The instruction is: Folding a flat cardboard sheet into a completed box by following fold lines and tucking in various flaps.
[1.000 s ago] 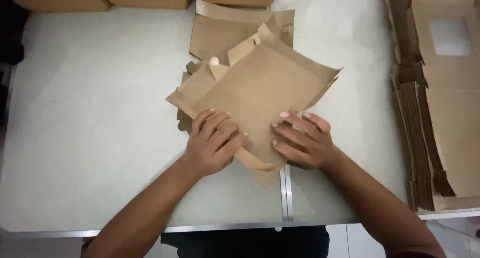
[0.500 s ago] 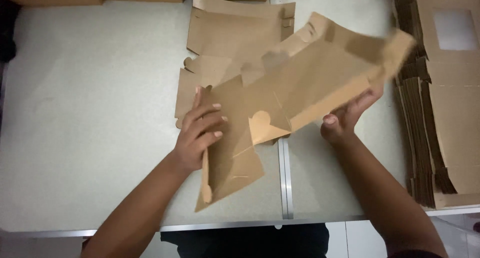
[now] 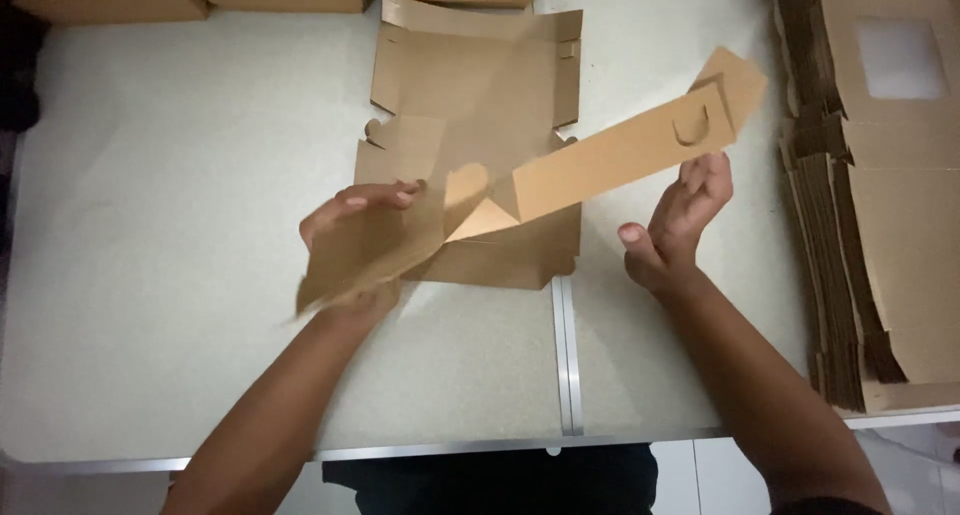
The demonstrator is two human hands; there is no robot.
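The carton blank (image 3: 560,185), pressed flat under both hands a second ago, is now lifted and swung open above the counter (image 3: 150,225), near its middle. The left hand (image 3: 355,225) grips the blurred lower flap. The right hand (image 3: 680,220) is open, fingers supporting the long panel from below. A second flat blank (image 3: 470,65) lies beneath, toward the far edge. A stack of blanks (image 3: 870,205) sits at the right edge. Folding appears under way.

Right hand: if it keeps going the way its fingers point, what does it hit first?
The right hand points its fingers up and away, toward the long brown cardboard panel of the box blank raised over the table. That panel looks first in line, fingertips already at its lower edge; contact is unclear.
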